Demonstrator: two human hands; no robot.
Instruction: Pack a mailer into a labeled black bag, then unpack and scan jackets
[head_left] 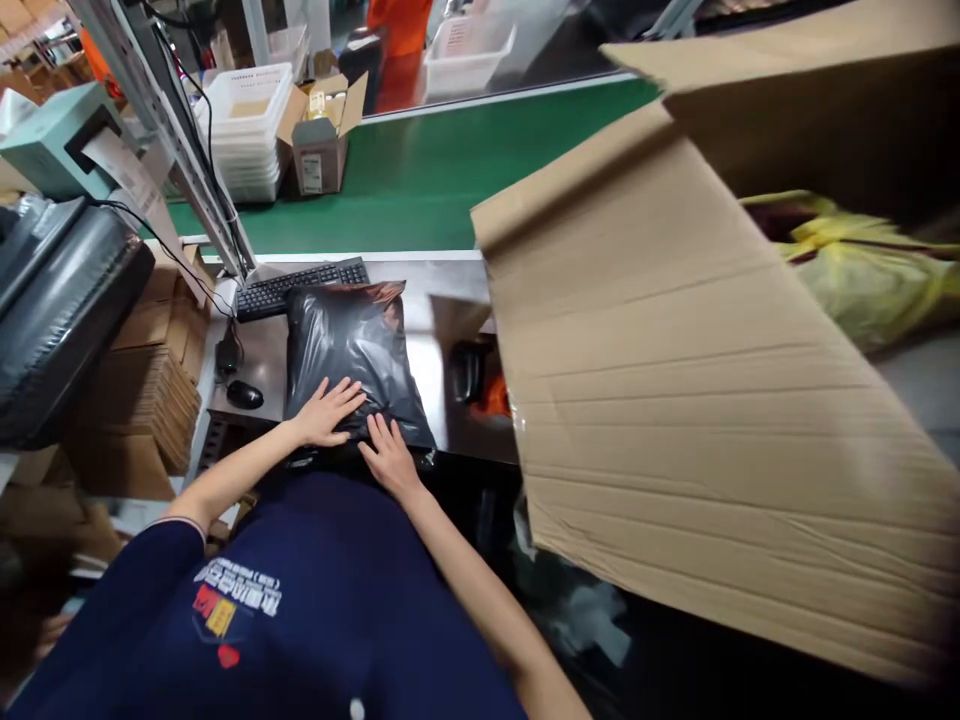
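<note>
A shiny black plastic mailing bag [349,340] lies on the metal worktop [426,345] in front of me, its far edge overlapping a black keyboard [262,290]. My left hand [328,413] rests flat on the near part of the bag with the fingers stretched out. Beside it, my right hand [388,452] also lies on the bag near its front edge, fingers extended. Neither hand grips anything. What the bag contains is hidden.
A large cardboard box [675,400] fills the right, a yellow plastic bundle [847,260] inside. Behind runs a green surface [427,165] with stacked white trays [247,130] and a small open carton [321,150]. A mouse [244,395], label printer [64,140] and folded cardboard [150,400] stand left.
</note>
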